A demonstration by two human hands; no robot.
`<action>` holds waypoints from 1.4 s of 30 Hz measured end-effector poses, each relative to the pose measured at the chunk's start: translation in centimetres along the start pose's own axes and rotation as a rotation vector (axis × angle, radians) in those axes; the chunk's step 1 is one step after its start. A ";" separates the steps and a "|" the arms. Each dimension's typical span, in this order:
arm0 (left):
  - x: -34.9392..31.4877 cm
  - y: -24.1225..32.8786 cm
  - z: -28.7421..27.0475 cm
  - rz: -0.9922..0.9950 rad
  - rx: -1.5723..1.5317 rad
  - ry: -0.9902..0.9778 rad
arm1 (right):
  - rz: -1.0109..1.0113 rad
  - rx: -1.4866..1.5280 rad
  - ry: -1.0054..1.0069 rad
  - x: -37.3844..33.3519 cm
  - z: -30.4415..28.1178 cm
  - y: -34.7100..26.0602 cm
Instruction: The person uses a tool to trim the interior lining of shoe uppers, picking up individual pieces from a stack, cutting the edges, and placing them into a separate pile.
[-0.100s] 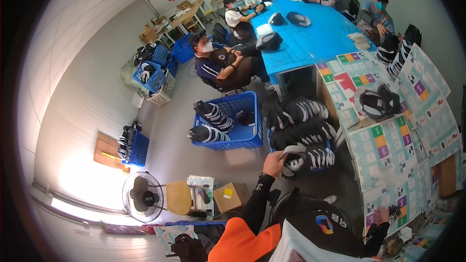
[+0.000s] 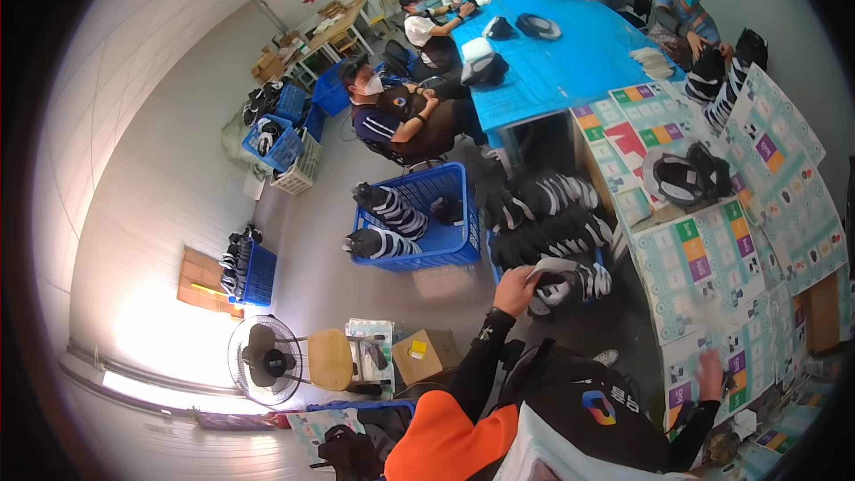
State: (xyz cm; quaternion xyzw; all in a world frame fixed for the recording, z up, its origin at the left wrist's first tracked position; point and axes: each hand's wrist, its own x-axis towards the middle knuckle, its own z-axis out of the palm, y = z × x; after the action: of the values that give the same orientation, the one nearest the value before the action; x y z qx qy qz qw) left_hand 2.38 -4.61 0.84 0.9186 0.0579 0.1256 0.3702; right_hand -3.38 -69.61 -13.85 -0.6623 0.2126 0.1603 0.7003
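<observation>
My left hand (image 2: pixel 514 292) is closed on the brim of a grey, black and white cap (image 2: pixel 554 292), its hollow inside turned up. Right beside it, stacks of black-and-white caps (image 2: pixel 557 236) fill a blue crate whose sides are mostly hidden. Over the near part of the table covered in printed sheets (image 2: pixel 695 321), my right hand (image 2: pixel 710 376) has its fingers stretched out, somewhat blurred, with nothing visible in them. A small dark item (image 2: pixel 728 381) lies next to it, too small to name. Farther along that table sits a grey-and-black cap pair (image 2: pixel 684 176).
Ahead on the floor stands a blue basket (image 2: pixel 459 249) with nested caps. Beyond is a blue-covered table (image 2: pixel 552 71) with caps and several seated people. A fan (image 2: pixel 267 361), a stool (image 2: pixel 329 360) and a cardboard box (image 2: pixel 426 354) stand at the lower left.
My right hand has risen slightly away from the near table edge, and its fingers have straightened. My left hand, still holding the cap, has shifted slightly right.
</observation>
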 end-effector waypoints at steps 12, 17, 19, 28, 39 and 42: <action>8.4 19.6 13.2 0.380 -0.086 -0.101 | -0.926 0.621 -1.643 -7.1 15.4 -40.2; 9.3 21.8 17.7 0.474 -0.083 -0.176 | -0.613 0.355 -0.580 -2.8 7.5 -31.3; 9.5 23.0 18.6 0.446 -0.078 -0.209 | -0.355 0.099 -0.201 0.3 3.6 -24.9; 12.2 23.7 25.5 0.457 -0.024 -0.321 | 0.355 -1.160 0.684 2.4 -7.8 4.6; 15.0 26.5 28.6 0.543 -0.058 -0.447 | 0.393 -1.112 0.848 5.5 -8.2 6.2; 15.4 26.2 30.6 0.561 -0.075 -0.442 | 0.529 -1.013 0.906 4.5 -7.3 4.5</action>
State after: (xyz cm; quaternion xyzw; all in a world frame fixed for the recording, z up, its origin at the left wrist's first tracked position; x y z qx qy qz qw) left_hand 25.96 -40.71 0.67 0.8894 -0.2829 0.0226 0.3583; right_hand -2.46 -76.78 -20.22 -0.8328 0.5344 0.1132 0.0892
